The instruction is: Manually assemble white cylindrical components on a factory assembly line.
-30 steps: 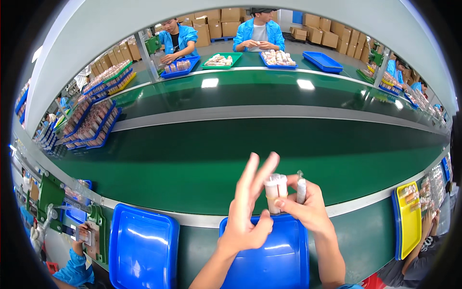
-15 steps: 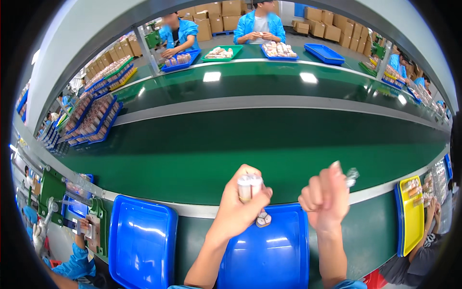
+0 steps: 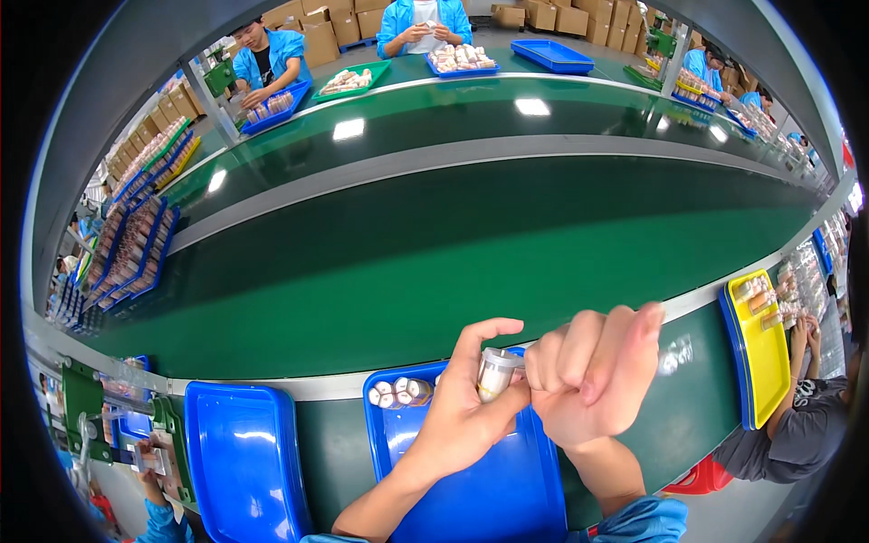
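Observation:
My left hand grips a small clear cylindrical container with a pale lid, tilted slightly. Its contents look whitish with a yellowish band low down. Right beside it, my right hand is closed, its fingers curled and their near side against or just beside the container. Whatever those fingers may hold is hidden. Both hands are over a blue tray. Several small containers with white, segmented ends lie in its far left corner. A crumpled piece of clear plastic is on the green table to the right.
Another blue tray stands to the left, by a green metal press. At right, a yellow tray with containers is near another person's hands. A green conveyor belt runs across; people work beyond it.
My hands have come together at the container, and my right hand has moved left. The view has shifted, showing more containers in the tray. The clear plastic now lies apart from my right hand.

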